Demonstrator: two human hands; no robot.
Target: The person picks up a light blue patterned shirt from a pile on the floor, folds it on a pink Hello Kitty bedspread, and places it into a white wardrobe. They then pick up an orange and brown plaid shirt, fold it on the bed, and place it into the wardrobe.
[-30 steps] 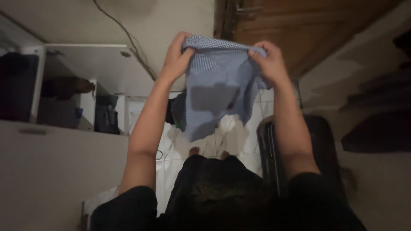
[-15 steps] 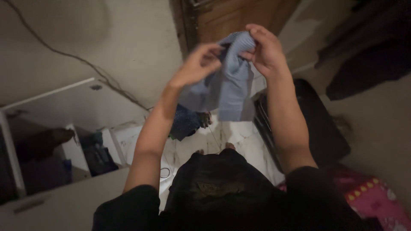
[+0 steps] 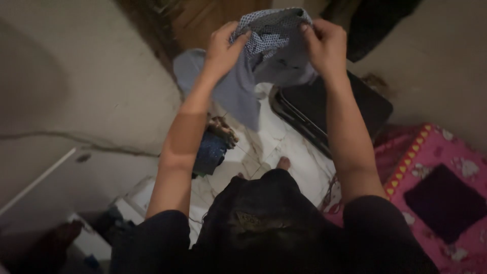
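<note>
1. Blue dotted cloth — a shirt point(image 3: 264, 56) — hung bunched between my two hands at the top centre of the frame, held up in the air above the floor.
2. My left hand point(image 3: 223, 48) was closed on the shirt's left edge, thumb and fingers pinched around the fabric.
3. My right hand point(image 3: 324, 45) gripped the shirt's right edge the same way, fingers curled over the top of the cloth.
4. Between the hands the patterned part was crumpled; a plainer pale-blue flap drooped down and to the left, below my left wrist.
5. Under the shirt lay the white marbled floor tiles point(image 3: 299, 162), with my bare toes point(image 3: 284, 163) just showing at centre frame.
6. A black suitcase point(image 3: 350, 109) sat right of centre, just below my right hand.
7. A dark blue bundle of clothes point(image 3: 210, 152) lay on the floor beside my left forearm.
8. A pink patterned bedspread point(image 3: 436, 157) filled the lower right, with a dark purple folded cloth point(image 3: 446, 200) lying on it.
9. A wooden door point(image 3: 203, 18) stood at the top — partly hidden by the shirt.
</note>
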